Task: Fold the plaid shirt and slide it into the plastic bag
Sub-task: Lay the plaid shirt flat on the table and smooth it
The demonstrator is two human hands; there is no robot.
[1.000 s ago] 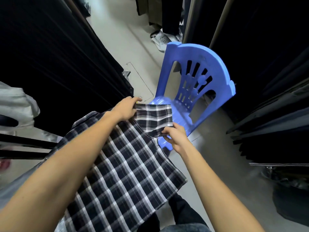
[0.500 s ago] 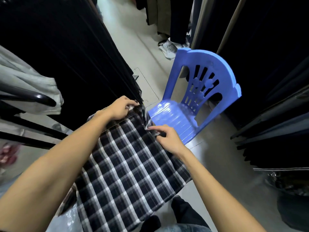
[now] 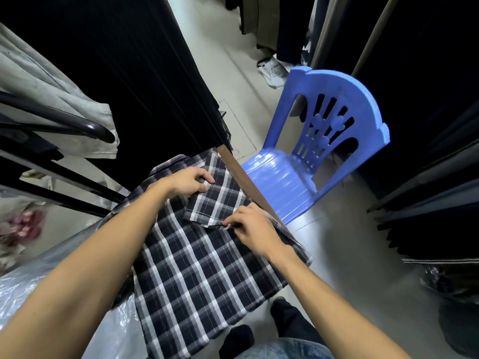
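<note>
A plaid shirt (image 3: 197,270) lies spread on a desk (image 3: 248,182) in a narrow aisle, one sleeve (image 3: 215,203) folded back across its upper part. The left hand (image 3: 190,181), arm reaching in from the lower left, curls its fingers onto the sleeve's far edge, pinching the cloth. The right hand (image 3: 252,228), wrist bent inward, pinches the sleeve's near corner between thumb and fingertips. Clear plastic (image 3: 114,330) shows under the shirt's left side. A blue chair (image 3: 311,156) stands just beyond the desk, between racks of dark garments (image 3: 145,73).
</note>
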